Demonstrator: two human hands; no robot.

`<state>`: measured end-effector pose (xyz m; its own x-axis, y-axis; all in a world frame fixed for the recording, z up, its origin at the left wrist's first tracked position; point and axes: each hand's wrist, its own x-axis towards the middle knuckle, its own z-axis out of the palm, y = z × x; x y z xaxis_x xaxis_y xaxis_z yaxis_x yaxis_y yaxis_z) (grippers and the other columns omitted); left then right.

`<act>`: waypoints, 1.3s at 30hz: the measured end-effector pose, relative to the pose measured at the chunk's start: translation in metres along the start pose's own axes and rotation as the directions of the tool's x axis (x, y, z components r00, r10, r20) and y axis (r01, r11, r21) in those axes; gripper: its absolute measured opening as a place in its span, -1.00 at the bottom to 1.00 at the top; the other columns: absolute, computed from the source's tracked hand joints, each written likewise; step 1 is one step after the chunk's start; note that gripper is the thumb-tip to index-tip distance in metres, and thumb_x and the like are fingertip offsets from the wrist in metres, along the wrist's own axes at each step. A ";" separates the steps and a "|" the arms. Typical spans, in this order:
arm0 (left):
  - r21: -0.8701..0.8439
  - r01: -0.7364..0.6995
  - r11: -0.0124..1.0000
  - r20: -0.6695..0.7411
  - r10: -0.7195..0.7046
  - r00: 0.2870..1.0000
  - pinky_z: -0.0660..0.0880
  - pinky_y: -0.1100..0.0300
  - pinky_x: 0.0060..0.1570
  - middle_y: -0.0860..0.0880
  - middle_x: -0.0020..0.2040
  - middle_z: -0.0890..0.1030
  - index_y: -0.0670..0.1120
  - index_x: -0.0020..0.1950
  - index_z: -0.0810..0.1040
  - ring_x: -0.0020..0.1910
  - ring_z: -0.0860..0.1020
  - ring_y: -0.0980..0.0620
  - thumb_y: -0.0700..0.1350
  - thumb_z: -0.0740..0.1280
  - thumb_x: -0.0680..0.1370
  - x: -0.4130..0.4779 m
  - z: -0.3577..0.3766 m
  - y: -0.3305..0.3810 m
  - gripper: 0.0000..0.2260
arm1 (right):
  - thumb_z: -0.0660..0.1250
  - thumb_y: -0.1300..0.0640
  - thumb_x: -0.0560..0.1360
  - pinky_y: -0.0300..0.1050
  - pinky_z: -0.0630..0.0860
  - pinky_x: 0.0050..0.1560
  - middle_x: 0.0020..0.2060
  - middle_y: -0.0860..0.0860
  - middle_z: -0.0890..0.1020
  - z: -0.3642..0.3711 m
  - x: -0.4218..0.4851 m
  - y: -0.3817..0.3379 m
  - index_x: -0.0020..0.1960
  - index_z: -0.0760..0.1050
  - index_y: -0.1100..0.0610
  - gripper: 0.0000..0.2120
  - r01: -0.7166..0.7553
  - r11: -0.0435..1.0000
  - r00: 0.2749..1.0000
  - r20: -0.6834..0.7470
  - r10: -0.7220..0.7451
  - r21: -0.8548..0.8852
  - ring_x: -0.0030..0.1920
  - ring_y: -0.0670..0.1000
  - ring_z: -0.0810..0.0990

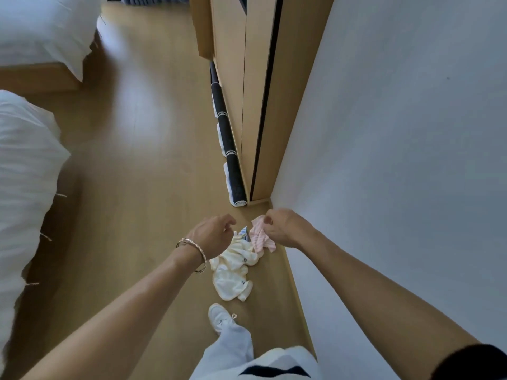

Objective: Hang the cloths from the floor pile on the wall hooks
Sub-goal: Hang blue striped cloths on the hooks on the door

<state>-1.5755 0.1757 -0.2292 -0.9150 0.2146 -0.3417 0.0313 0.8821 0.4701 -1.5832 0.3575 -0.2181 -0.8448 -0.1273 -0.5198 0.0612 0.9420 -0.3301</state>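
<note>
Nearest the camera, a white shoe (218,316) stands on the floor (137,160) just short of the pile (233,272), a heap of cream cloths lying close to the foot of the wall (397,133); above the far end of that pile the right hand (282,226) pinches a pink cloth (259,235) by its upper edge, the fabric hanging from the fingers with its lower corner down at the pile, whether resting on it I cannot tell; the left hand (212,234) hangs over the pile's left side with fingers curled, and I cannot tell whether it has caught any fabric; a blue-striped scrap (243,232) shows between the two hands at the pile's far end. The step in hand looks to be lifting one cloth free; it would go best if the right hand raised the pink cloth straight up until it clears the heap, so nothing beneath is dragged along, while the left hand finds a second corner or a loop to spread it for a hook. Beyond the pile, rolled mats (230,160) lie along the base of a wardrobe (247,91); far to the pile's left sits a bed (27,187); no hooks are in view.
</note>
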 end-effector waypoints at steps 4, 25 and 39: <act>-0.005 0.044 0.999 0.077 -0.043 0.996 0.41 0.17 0.06 -0.05 0.15 0.59 -0.03 0.25 0.51 0.12 0.53 -0.06 -0.16 0.13 0.57 0.036 0.012 -0.015 -0.70 | 0.12 0.12 0.57 -0.03 0.50 0.07 0.19 0.10 0.52 0.011 0.046 0.010 0.23 0.48 0.16 -0.69 -0.045 0.999 0.993 0.112 0.046 -0.005 0.11 0.13 0.53; -0.074 0.364 0.929 0.348 -0.318 0.882 0.38 0.19 0.10 -0.05 0.26 0.48 -0.03 0.35 0.42 0.20 0.47 -0.04 -0.14 0.15 0.57 0.202 0.257 -0.100 -0.66 | 0.14 0.16 0.54 0.04 0.54 0.11 0.08 0.11 0.61 0.196 0.290 0.156 0.14 0.55 0.18 -0.72 -0.087 0.996 0.864 0.497 0.080 -0.010 0.05 0.11 0.58; 0.182 0.188 0.965 0.368 -0.244 0.897 0.43 0.02 0.17 0.00 0.29 0.43 0.03 0.41 0.31 0.23 0.42 -0.04 -0.12 0.11 0.57 0.310 0.453 -0.225 -0.60 | 0.14 0.17 0.53 -0.12 0.41 -0.28 -0.16 0.07 0.57 0.387 0.452 0.246 -0.14 0.52 0.13 -0.81 -0.121 0.992 0.881 0.462 0.097 0.022 -0.13 0.09 0.53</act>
<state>-1.6839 0.2340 -0.8095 -0.6806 0.1312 -0.7208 -0.0691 0.9680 0.2414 -1.7440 0.4116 -0.8391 -0.4927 -0.1641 -0.8546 0.1751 0.9433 -0.2821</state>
